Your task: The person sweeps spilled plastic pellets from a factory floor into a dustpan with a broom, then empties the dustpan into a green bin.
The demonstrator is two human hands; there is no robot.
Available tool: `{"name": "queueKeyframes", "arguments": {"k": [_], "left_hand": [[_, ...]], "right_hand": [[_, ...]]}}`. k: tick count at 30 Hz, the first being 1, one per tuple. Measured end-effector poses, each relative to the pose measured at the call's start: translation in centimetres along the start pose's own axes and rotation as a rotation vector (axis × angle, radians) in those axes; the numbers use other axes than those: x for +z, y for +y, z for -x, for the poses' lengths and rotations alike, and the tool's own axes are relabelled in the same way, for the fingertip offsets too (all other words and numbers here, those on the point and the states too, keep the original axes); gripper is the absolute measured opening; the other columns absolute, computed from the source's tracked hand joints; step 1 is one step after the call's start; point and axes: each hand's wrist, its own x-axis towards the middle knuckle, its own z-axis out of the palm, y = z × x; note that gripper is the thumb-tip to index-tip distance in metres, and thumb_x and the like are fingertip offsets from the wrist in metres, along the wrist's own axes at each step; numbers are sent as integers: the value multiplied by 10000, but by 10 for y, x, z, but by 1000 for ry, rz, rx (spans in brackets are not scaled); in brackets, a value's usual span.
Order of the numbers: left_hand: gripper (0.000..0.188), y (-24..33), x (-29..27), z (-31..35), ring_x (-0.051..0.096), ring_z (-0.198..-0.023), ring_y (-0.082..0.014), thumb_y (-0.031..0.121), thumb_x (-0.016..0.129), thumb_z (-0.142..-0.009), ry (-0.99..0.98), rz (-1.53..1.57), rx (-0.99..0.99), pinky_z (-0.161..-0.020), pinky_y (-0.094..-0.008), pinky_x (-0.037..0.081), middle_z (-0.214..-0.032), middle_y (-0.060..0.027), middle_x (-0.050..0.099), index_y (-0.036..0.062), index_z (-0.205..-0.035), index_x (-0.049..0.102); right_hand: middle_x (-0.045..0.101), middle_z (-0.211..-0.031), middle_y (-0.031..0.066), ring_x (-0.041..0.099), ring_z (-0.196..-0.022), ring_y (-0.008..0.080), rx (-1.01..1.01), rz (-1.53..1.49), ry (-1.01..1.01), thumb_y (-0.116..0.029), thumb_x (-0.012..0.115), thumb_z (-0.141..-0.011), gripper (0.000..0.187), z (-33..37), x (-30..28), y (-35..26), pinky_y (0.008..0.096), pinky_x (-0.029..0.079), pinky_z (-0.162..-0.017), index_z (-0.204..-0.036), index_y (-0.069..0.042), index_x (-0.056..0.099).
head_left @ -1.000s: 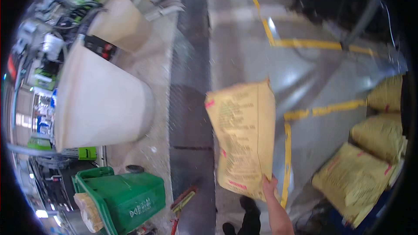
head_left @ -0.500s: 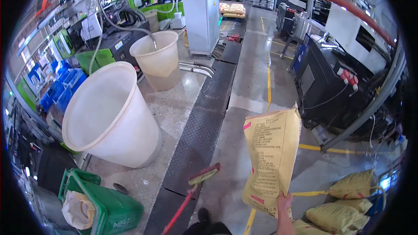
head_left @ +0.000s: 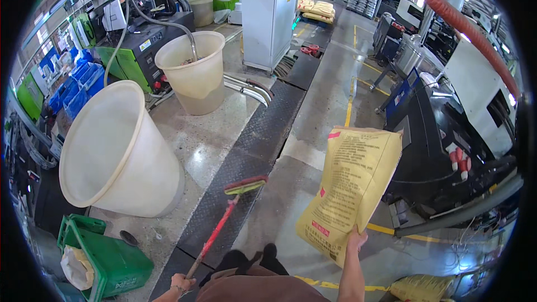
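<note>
My right hand (head_left: 357,239) is closed on the lower edge of a tan paper sack (head_left: 353,184), which hangs upright and slightly tilted above the floor. The sack has dark print and pink marks and looks flat. At the bottom of the view, my left hand (head_left: 182,283) is wrapped round the handle of a long-handled broom (head_left: 219,225). The handle is mostly red. The broom's red and yellow-green head points away from me, over the dark metal floor plates (head_left: 238,159).
Two big cream tubs, a nearer one (head_left: 151,162) and a farther one (head_left: 197,86) with a hose in it, stand at left. A green bin (head_left: 126,265) is at lower left. Black machinery (head_left: 436,145) lines the right. More tan sacks (head_left: 422,288) lie lower right.
My left hand has come into view on the broom handle, and the broom head has shifted forward and left. The sack has swung into more of a tilt in my right hand. My view has turned.
</note>
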Motion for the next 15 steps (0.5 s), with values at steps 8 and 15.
{"name": "queueKeyframes", "arguments": {"k": [8,15], "left_hand": [[386,124,-10,-17,633,-690,-252,334,720,-621,95,107,-84,-641,-346,490,-713,-173,630,-9,-788,658],[358,242,-32,-88,618,-782,-307,309,665,-625,115,232,-196,-706,-380,482,-786,-205,623,3,-811,652]], "right_hand": [[638,-802,115,571,-710,159,-12,-227,-138,-115,552,-788,218,-145,166,-103,308,448,-650,-918,50,611],[608,-901,138,569,-734,188,29,-423,-135,-82,600,-749,290,-257,331,-218,319,457,-646,-963,110,559]]}}
